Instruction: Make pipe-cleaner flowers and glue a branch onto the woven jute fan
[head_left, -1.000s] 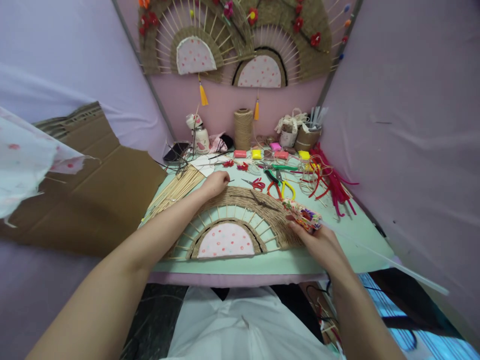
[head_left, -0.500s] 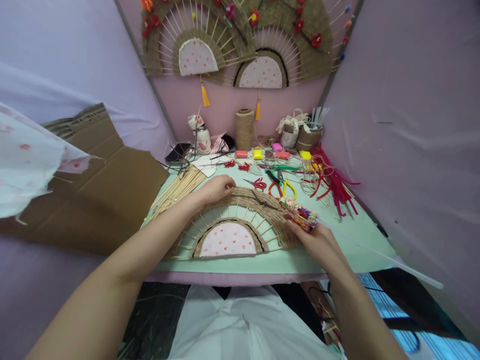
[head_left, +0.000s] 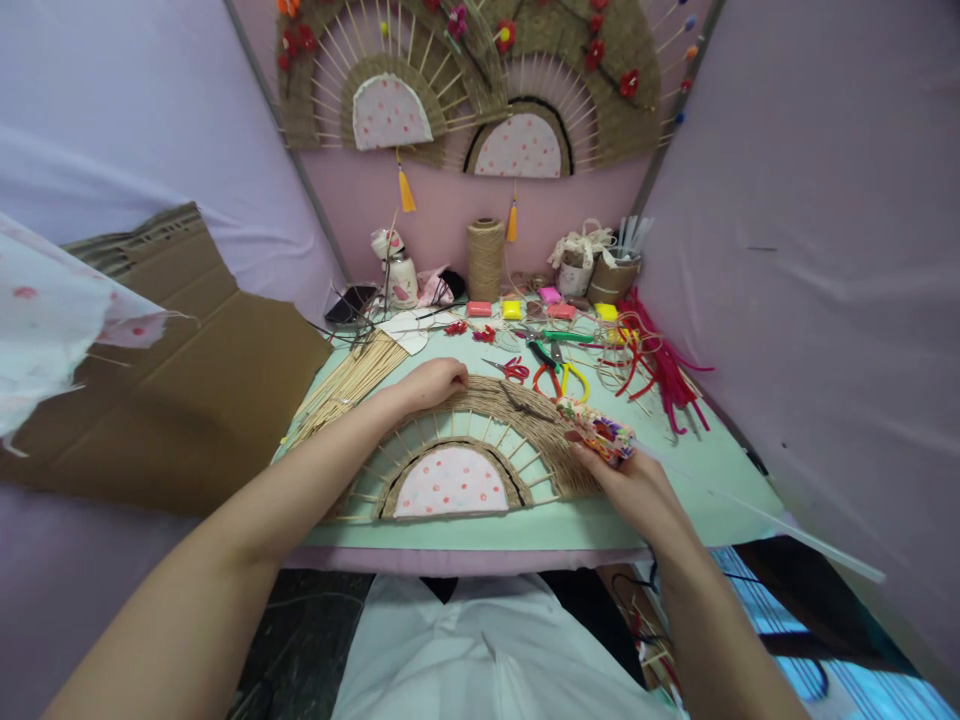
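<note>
A half-round fan of woven twine over thin sticks lies on the table, a white half-disc with pink dots at its base. Along its upper band runs a dark twig. My left hand is closed at the fan's top edge; the fingertips are partly hidden. In my right hand is a flower-patterned glue gun, its nozzle end pointing left over the fan's right part. A long clear glue stick sticks out behind it.
Scissors, pliers and red and yellow clay packets lie behind the fan. A twine spool stands at the back. Thin sticks and cardboard are left, red pipe cleaners right. Finished fans hang behind.
The whole view has shifted slightly. My left fingers look more closed on the fan's top edge, while my right hand keeps the glue gun in nearly the same place.
</note>
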